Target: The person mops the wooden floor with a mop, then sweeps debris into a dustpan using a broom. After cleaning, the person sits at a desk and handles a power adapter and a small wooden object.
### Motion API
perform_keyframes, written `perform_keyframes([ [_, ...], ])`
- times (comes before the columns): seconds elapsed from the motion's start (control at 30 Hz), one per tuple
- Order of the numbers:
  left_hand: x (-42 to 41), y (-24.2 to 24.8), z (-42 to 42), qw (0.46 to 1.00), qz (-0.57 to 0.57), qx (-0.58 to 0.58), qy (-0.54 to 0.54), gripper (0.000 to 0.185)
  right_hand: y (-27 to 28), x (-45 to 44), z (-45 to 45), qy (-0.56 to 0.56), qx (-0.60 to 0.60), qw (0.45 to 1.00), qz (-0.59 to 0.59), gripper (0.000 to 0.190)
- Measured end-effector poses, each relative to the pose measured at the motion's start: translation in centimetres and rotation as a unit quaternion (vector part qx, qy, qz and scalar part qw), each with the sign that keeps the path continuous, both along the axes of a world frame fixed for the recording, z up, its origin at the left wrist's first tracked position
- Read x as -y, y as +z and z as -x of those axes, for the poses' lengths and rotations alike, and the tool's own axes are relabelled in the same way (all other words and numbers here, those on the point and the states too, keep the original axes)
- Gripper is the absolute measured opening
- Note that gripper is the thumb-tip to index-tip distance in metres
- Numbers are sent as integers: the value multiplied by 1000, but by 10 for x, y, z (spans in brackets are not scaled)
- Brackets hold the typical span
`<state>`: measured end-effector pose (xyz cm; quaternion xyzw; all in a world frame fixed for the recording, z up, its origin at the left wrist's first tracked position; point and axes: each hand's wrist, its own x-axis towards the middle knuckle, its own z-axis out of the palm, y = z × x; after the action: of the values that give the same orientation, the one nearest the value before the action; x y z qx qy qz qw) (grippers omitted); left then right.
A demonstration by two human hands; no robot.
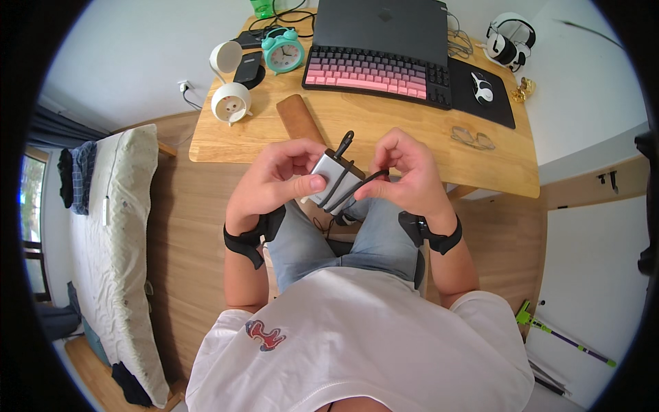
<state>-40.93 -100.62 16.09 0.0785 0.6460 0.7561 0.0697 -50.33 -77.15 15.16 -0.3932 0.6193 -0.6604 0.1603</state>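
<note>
My left hand (288, 180) grips a silver, box-shaped electronic device (337, 177) with a dark end, perhaps a power bank or charger. A black cable (339, 181) is plugged into its far end and wraps around its body. Pinched between the thumb and fingers of my right hand (404, 170) is a stretch of that cable, at the device's right side. Both hands are above my lap at the desk's front edge. Just beyond my left hand lies a brown case (299, 119), its near end partly hidden.
The wooden desk (247, 141) bears a white lamp (230, 103), a turquoise alarm clock (283, 51), a phone (248, 67), a pink-and-black keyboard (376, 74), a laptop (381, 26), a mouse (482, 88) and eyeglasses (472, 138). A bed (116, 257) stands at left.
</note>
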Motion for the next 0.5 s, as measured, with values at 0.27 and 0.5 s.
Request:
perform_keyframes([
  [0.27,-4,-6,0,994,-83,-63,-19,44,0,2,-3,56,46,990,120,40],
  [0.5,-11,5,-2,989,18,-145,11,46,6,1,-5,31,-14,990,135,37],
])
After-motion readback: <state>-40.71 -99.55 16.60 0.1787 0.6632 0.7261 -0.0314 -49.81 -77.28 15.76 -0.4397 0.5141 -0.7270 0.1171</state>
